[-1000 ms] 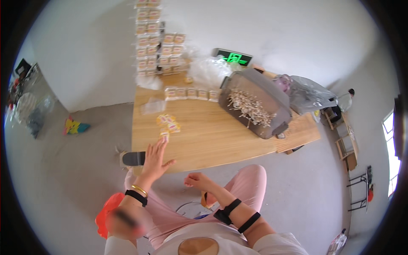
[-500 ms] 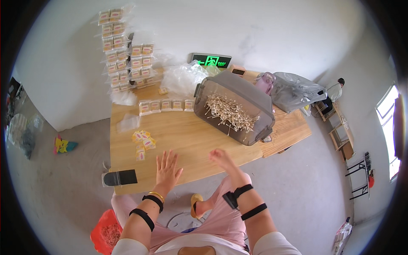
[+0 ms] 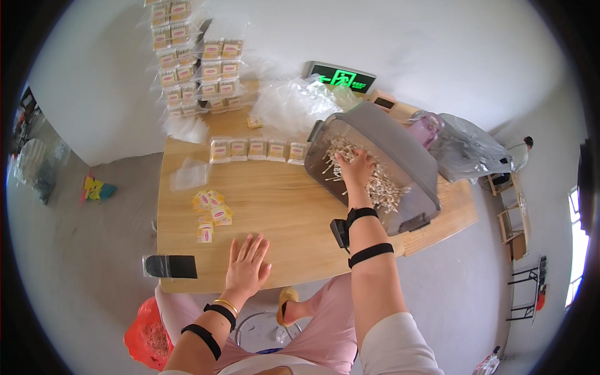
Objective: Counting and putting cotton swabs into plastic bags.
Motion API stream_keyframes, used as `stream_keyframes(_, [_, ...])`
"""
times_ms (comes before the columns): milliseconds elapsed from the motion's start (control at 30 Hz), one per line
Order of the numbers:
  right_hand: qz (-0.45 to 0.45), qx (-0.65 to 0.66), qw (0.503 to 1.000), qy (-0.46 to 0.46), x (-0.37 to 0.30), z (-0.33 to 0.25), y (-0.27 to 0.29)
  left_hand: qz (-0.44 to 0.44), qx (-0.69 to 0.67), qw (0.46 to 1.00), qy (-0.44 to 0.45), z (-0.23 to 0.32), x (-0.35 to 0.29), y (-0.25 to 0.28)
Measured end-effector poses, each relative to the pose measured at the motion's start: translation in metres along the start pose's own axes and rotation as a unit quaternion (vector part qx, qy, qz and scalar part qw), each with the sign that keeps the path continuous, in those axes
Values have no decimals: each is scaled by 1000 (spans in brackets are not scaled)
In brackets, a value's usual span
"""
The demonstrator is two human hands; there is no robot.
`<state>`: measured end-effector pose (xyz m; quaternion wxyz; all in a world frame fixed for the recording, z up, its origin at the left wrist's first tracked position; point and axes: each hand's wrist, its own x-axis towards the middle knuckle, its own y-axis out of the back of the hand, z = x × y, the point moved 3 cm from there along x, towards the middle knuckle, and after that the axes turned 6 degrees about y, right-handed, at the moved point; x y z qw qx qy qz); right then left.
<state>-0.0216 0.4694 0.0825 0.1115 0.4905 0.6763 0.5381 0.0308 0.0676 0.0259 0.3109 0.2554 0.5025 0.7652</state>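
My right hand (image 3: 356, 170) is inside the grey translucent bin (image 3: 415, 190), its fingers curled into a heap of cotton swabs (image 3: 386, 190). The fingertips are partly hidden among the swabs. Flat on the wooden table near its front edge lies my left hand (image 3: 245, 267), open, fingers stretched out and holding nothing. Beyond it are several loose yellow-and-white printed cards (image 3: 214, 209). A row of small filled packets (image 3: 257, 149) stands along the table left of the bin.
Stacks of bagged packets (image 3: 179, 65) rise at the back left. Clear plastic bags (image 3: 294, 103) lie behind the bin. A black pad (image 3: 175, 267) sits at the table's left front corner. An orange-red bag (image 3: 145, 337) is on the floor. A grey bag (image 3: 469, 147) is far right.
My right hand has moved from above the table's front area, forward and right, into the swabs in the bin. My left hand stays flat on the table. The view has shifted slightly.
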Motion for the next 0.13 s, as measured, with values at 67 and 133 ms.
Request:
stream_keyframes(67, [-25,-38,999,-14,5,-10,-10,-7,-4,1000,6,-1,2,0])
stream_keyframes(133, [-75,-65,994,-46,6,-25,-18,-13,1,1000,10,-6,1,-1])
